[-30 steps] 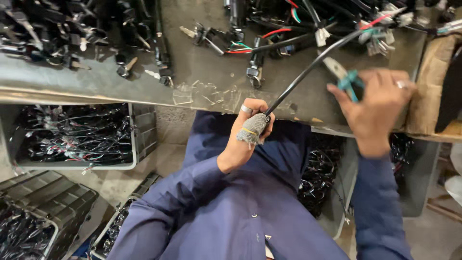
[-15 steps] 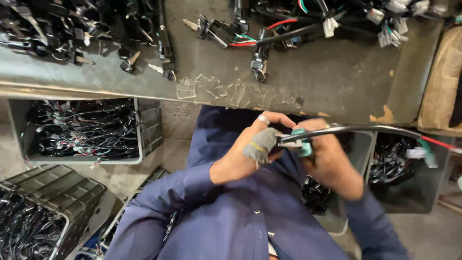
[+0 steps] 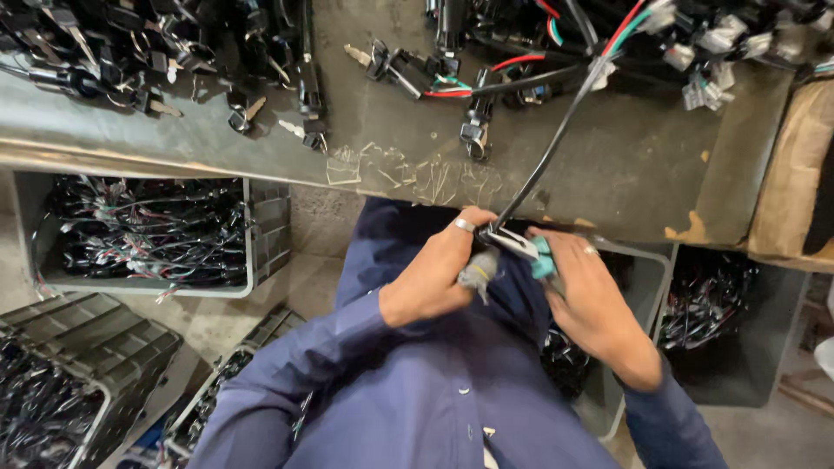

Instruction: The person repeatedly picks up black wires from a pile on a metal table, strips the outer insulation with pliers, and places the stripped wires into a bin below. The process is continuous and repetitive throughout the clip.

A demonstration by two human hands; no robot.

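— What are the hands doing, from where you stand?

— They are close together, just in front of the person's chest. The left hand point(image 3: 434, 282) is closed around a small grey cylindrical part point(image 3: 477, 272), with a ring on one finger. The right hand point(image 3: 591, 300) grips a pair of teal-handled cutters point(image 3: 532, 250), whose metal tip sits right at the grey part.

— And the cable?

— A black cable point(image 3: 549, 146) rises from the spot where the two hands meet, runs away from them over the desk point(image 3: 625, 165), and ends in a bundle of coloured wires point(image 3: 638, 22) and pale connectors point(image 3: 712, 39) at the far side. Whether the cutter blades are shut on the cable I cannot tell; the fingers hide that.

— What lies beyond the hands?

— On the desk, just past them, is a patch of clear tape scraps point(image 3: 408, 169) stuck near the edge. Further out lie key switches with red and green leads point(image 3: 434, 78), and far off to the left of the hands is a heap of black parts with keys point(image 3: 130, 52).

— Below the desk?

— To the left of the hands, a grey crate point(image 3: 261, 234) full of black wire harnesses. Lower left, a ribbed dark crate point(image 3: 78, 334). To the right of the hands, another bin point(image 3: 647, 269), and a brown cardboard box point(image 3: 795, 174) on the desk's corner.
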